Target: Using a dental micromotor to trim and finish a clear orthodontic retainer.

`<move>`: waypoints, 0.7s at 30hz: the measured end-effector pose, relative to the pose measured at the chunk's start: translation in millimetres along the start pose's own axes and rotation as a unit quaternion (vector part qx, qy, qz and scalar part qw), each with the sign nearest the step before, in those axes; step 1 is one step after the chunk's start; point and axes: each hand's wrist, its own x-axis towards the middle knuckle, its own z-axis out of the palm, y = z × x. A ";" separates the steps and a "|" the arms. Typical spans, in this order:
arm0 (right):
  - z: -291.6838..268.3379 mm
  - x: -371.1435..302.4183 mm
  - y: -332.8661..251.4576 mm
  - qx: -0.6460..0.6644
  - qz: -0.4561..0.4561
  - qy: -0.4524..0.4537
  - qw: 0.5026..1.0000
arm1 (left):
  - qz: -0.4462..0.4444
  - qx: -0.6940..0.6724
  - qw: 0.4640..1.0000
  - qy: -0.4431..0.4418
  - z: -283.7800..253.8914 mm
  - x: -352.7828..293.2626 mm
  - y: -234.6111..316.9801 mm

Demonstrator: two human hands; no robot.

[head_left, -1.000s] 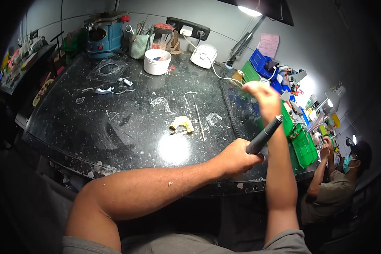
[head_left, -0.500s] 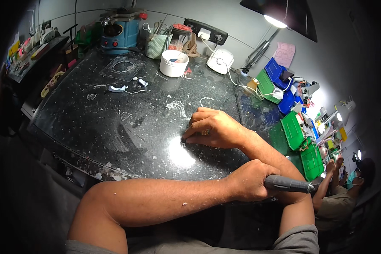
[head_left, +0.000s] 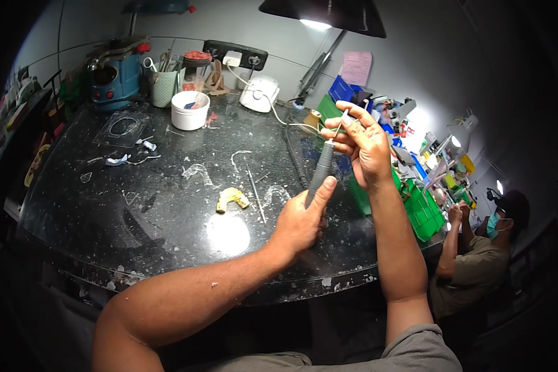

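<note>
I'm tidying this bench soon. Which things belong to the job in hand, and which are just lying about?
In use:
dark grey cylindrical handpiece, in the left hand
thin pale piece, in the right hand

Apparently lying about:
yellow horseshoe-shaped model, possibly part of the work
round white tub
pale green woven cup

Half a second earlier my left hand point(head_left: 302, 222) had the grey handpiece point(head_left: 320, 175) low, its tip pointing sideways across my right arm point(head_left: 400, 248); by this moment I had raised it steeply, tip up, close to the fingers of my right hand point(head_left: 367, 149). That hand had been down at the black tabletop point(head_left: 167, 235), hiding the yellow arch point(head_left: 231, 199); since then I had lifted it well clear and pinched a slim pale rod point(head_left: 340, 125) by the handpiece's tip. The yellow arch showed again, without the small dark piece that had lain against it a second before.
</note>
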 end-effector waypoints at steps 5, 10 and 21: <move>6.1 -23.3 -9.2 -0.028 -0.034 0.025 0.999 | -0.001 0.066 0.998 0.012 2.5 -1.5 -2.6; 2.6 -27.5 -12.3 -0.044 -0.043 0.054 0.997 | 0.033 0.118 0.992 0.010 4.2 -1.6 -6.4; 3.4 -33.6 -21.0 -0.069 -0.056 0.047 0.995 | 0.068 0.149 0.986 -0.007 5.6 -5.2 -3.4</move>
